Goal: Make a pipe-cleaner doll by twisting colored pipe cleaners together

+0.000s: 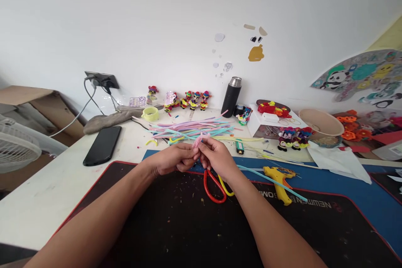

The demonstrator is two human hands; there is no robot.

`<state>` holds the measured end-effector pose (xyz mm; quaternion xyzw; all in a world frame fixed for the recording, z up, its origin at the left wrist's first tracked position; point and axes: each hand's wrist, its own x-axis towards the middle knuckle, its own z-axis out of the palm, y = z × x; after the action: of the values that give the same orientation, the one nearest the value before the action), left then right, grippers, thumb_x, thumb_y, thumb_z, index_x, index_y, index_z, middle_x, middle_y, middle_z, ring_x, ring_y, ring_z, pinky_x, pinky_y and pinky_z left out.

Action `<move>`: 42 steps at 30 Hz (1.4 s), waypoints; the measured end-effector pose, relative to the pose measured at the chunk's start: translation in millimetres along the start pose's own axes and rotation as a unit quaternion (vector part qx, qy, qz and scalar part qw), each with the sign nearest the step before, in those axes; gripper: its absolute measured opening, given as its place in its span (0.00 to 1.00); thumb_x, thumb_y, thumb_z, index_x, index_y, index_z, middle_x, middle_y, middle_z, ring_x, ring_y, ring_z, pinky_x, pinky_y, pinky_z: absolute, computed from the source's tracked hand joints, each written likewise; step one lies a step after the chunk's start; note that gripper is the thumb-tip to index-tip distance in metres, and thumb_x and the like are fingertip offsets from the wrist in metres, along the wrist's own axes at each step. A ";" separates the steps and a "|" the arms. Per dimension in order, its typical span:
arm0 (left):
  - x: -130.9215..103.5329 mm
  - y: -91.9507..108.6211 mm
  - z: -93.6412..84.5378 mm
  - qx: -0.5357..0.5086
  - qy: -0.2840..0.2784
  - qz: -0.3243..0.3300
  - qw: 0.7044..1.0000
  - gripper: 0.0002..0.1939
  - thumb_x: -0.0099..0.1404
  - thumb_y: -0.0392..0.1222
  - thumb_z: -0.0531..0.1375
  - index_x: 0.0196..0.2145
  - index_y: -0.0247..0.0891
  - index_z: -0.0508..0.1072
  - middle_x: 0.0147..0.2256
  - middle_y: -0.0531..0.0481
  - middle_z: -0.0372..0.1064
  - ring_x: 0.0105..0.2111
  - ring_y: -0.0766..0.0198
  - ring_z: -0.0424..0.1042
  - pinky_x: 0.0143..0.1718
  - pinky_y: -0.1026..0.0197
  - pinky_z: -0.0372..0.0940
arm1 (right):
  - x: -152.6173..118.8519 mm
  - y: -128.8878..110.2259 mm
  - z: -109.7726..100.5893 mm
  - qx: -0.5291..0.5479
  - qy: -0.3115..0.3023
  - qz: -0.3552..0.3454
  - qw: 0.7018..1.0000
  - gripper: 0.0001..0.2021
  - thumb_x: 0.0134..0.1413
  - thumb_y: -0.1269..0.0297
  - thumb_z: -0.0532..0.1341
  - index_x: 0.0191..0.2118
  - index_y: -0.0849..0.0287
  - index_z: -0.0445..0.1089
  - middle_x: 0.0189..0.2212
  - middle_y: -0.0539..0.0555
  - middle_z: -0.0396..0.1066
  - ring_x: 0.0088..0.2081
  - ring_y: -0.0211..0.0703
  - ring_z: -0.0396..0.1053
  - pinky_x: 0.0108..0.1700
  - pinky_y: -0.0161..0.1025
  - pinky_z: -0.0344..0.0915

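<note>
Table [40,184]: set against the wall, carrying all the work. Black desk mat [176,217] in front, its rear edge near a blue mat [339,176].

Heap of chenille stems [188,127], pink, lilac and turquoise: lies behind the hands, loose and mostly straight. Judged as unworked stock, ample. One turquoise stem [295,194] lies apart, crossing the yellow glue gun [278,180] (no hand on the gun).

Left hand [176,158] and right hand [216,155]: meet over the mat's rear part. Fingers of both are closed, pinching one small piece between them. Black thermos [231,96] stands by the wall, out of use.

Red-handled scissors [219,201]: handles show just below the right hand; blades hidden, so I cannot tell whether they are open.

Completed-looking work: a row of figurines [196,99] along the wall and a pair of figurines [294,137] at right, all standing.

Pink chenille piece [197,141]: at the fingertips, gripped from both sides, its tip upward. Appears bent and bunched (shape partly covered). Judged early: no second part is seen joined to it, so shaping seems under way and any assembly not yet done.
</note>
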<state>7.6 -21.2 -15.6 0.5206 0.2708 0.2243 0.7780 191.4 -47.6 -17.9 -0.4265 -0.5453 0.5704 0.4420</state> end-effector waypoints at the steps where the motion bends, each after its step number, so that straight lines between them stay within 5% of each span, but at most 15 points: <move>1: -0.2 0.1 -1.8 -0.033 -0.010 -0.013 0.999 0.17 0.67 0.50 0.64 0.28 0.37 0.66 0.19 0.61 0.43 0.18 0.73 0.39 0.18 0.66 0.38 | -1.2 -2.2 0.3 0.019 -0.010 0.007 1.000 0.18 0.59 0.46 0.64 0.36 0.58 0.70 0.21 0.45 0.68 0.15 0.32 0.62 0.16 0.29 0.53; 11: 3.1 -8.1 2.4 -0.067 -0.043 -0.075 0.994 0.16 0.64 0.48 0.68 0.29 0.34 0.70 0.17 0.61 0.46 0.17 0.75 0.40 0.17 0.68 0.36 | -2.2 5.7 5.7 0.046 -0.008 0.044 0.998 0.24 0.53 0.40 0.67 0.34 0.61 0.72 0.18 0.47 0.68 0.13 0.31 0.59 0.13 0.29 0.48; 16: 5.5 -0.2 3.9 -0.077 0.026 0.028 0.996 0.12 0.64 0.43 0.69 0.39 0.32 0.75 0.23 0.53 0.64 0.18 0.73 0.57 0.19 0.69 0.51 | 1.0 1.8 1.4 0.138 0.048 0.032 0.989 0.24 0.49 0.41 0.71 0.31 0.60 0.72 0.13 0.41 0.56 0.13 0.32 0.58 0.14 0.29 0.50; 20: 4.1 4.7 3.5 -0.144 0.033 0.110 0.983 0.24 0.57 0.34 0.72 0.51 0.38 0.75 0.37 0.45 0.76 0.36 0.63 0.76 0.37 0.64 0.68 | 2.1 -4.1 -4.1 0.197 0.078 0.014 0.977 0.23 0.47 0.43 0.73 0.35 0.60 0.73 0.14 0.42 0.60 0.14 0.32 0.59 0.15 0.29 0.51; 24: 5.5 2.4 7.8 -0.181 0.013 0.166 0.969 0.28 0.55 0.33 0.73 0.53 0.38 0.76 0.45 0.43 0.77 0.45 0.58 0.76 0.45 0.61 0.69 | 1.2 -8.3 -3.1 0.221 0.081 -0.008 0.972 0.22 0.47 0.45 0.74 0.36 0.59 0.73 0.18 0.44 0.67 0.14 0.31 0.61 0.14 0.29 0.49; 31: 17.2 -3.7 17.2 -0.209 0.133 0.172 0.953 0.19 0.52 0.41 0.76 0.41 0.34 0.82 0.30 0.48 0.75 0.26 0.67 0.71 0.33 0.62 0.67 | -5.1 -8.9 11.1 0.192 0.035 -0.013 0.981 0.20 0.52 0.46 0.71 0.40 0.58 0.75 0.20 0.46 0.68 0.14 0.32 0.60 0.14 0.30 0.50; 37: 16.9 1.5 7.3 -0.200 0.230 0.209 0.929 0.17 0.52 0.44 0.76 0.34 0.29 0.81 0.23 0.50 0.70 0.24 0.70 0.66 0.27 0.67 0.62 | -6.9 -11.8 9.2 0.179 0.024 0.008 0.984 0.23 0.55 0.44 0.68 0.48 0.57 0.76 0.21 0.46 0.67 0.16 0.32 0.61 0.16 0.31 0.51; 42: 14.6 4.4 0.7 -0.175 0.265 0.230 0.920 0.16 0.54 0.45 0.75 0.32 0.29 0.80 0.23 0.50 0.69 0.23 0.70 0.66 0.26 0.67 0.61 | -4.1 -9.8 3.5 0.124 0.071 0.001 0.990 0.21 0.54 0.44 0.68 0.42 0.58 0.76 0.19 0.45 0.65 0.16 0.32 0.60 0.16 0.30 0.52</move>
<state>18.7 -11.0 -14.1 0.3457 0.2964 0.5710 0.6831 189.4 -52.3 -8.0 -0.4084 -0.4372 0.6022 0.5286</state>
